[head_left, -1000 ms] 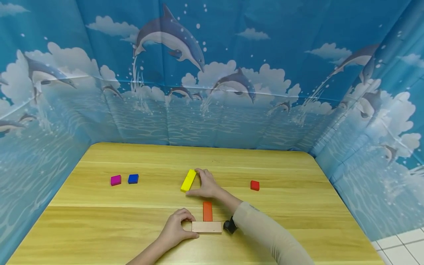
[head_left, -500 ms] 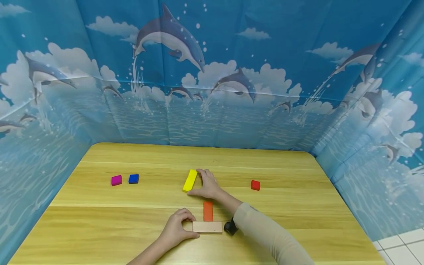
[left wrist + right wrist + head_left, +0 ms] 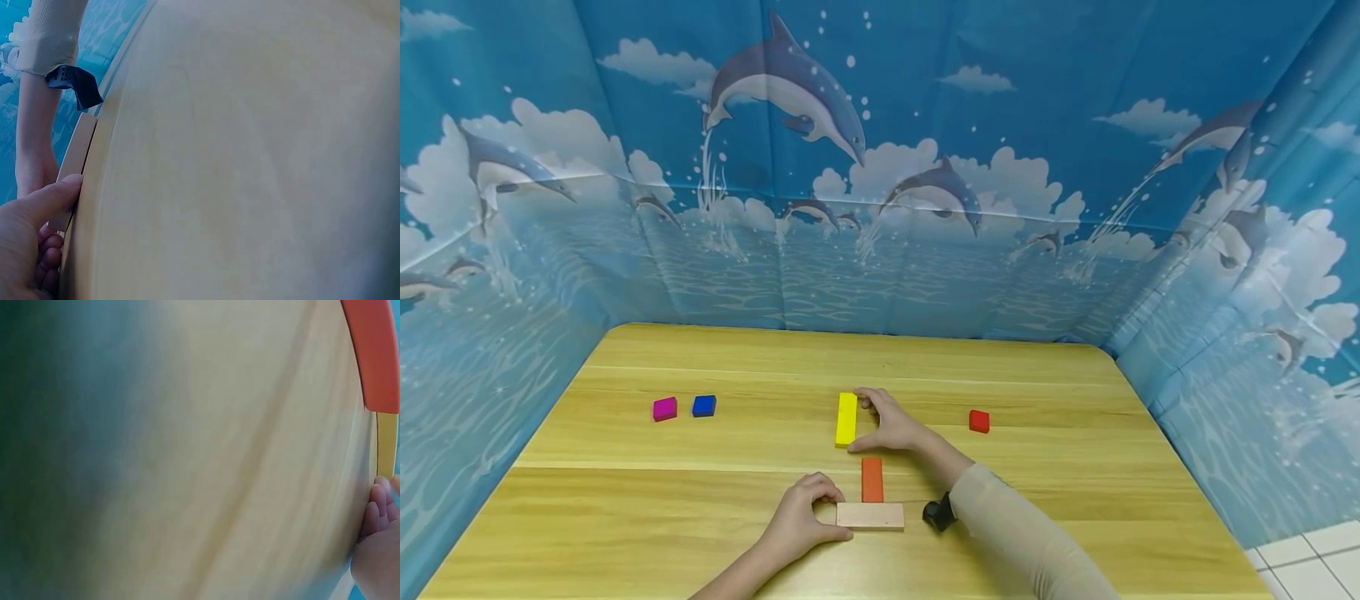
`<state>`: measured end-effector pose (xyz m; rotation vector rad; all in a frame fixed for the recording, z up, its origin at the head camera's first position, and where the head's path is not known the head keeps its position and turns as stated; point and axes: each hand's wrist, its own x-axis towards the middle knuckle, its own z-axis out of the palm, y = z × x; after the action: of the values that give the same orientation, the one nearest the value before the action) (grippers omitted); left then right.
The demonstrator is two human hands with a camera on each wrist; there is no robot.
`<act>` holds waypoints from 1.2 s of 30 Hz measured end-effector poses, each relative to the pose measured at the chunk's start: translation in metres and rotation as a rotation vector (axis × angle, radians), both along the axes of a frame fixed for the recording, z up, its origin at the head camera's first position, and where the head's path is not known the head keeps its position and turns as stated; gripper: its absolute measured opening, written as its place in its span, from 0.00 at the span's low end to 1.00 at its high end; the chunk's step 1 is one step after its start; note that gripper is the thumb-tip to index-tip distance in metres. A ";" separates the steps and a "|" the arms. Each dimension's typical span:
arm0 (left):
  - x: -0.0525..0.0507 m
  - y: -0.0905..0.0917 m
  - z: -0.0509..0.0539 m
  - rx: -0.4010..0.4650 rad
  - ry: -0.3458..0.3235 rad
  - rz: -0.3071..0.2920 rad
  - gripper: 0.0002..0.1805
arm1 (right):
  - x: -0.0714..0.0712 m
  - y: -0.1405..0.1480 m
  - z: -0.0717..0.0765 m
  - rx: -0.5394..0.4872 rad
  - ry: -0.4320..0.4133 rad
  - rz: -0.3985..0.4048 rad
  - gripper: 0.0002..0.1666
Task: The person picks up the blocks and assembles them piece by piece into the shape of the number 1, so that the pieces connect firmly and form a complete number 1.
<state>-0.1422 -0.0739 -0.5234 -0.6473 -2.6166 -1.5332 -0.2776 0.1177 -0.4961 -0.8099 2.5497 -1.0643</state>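
Note:
In the head view, my left hand [image 3: 801,517] grips the left end of a plain wooden block [image 3: 870,517] lying crosswise near the table's front. The left wrist view shows the thumb [image 3: 59,194] pressed along that block's side. An orange block [image 3: 872,480] lies lengthwise against the far side of the plain one. Beyond it, my right hand [image 3: 891,423] holds a long yellow block [image 3: 846,420] with thumb at the near end and fingers at the far end. At the edge of the right wrist view, the yellow block [image 3: 387,444] shows partly, behind the orange block [image 3: 376,356].
A magenta block [image 3: 665,409] and a blue block [image 3: 703,406] lie at the left of the wooden table [image 3: 587,500]. At the right is a small red block [image 3: 979,421]. A black wrist device [image 3: 939,512] hangs under the right sleeve. A dolphin-print curtain [image 3: 880,275] surrounds the table.
My right hand has moved the yellow block right and slightly nearer, turning it from a slant to almost straight in line with the orange block. The left hand has stayed put.

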 end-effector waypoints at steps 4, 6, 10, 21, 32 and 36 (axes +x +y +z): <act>0.000 0.000 0.000 -0.005 -0.004 -0.001 0.18 | 0.000 0.001 0.000 0.005 -0.001 0.013 0.57; 0.000 0.000 0.000 -0.006 -0.003 0.001 0.18 | 0.001 0.001 0.000 0.003 -0.005 0.012 0.57; 0.000 0.000 0.000 -0.004 0.000 0.002 0.18 | 0.000 0.002 -0.002 -0.034 -0.004 0.003 0.54; 0.001 0.002 -0.003 -0.005 0.015 0.017 0.19 | 0.001 0.019 -0.004 -0.189 -0.071 0.013 0.52; 0.002 0.001 -0.002 0.003 0.007 0.019 0.18 | 0.005 0.041 -0.008 -0.166 -0.081 0.011 0.53; 0.001 0.001 -0.001 -0.002 0.007 0.019 0.18 | 0.005 0.044 -0.009 -0.155 -0.069 0.012 0.52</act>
<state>-0.1409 -0.0724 -0.5244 -0.6255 -2.6111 -1.5210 -0.2725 0.1621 -0.5052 -0.8096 2.4255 -1.2762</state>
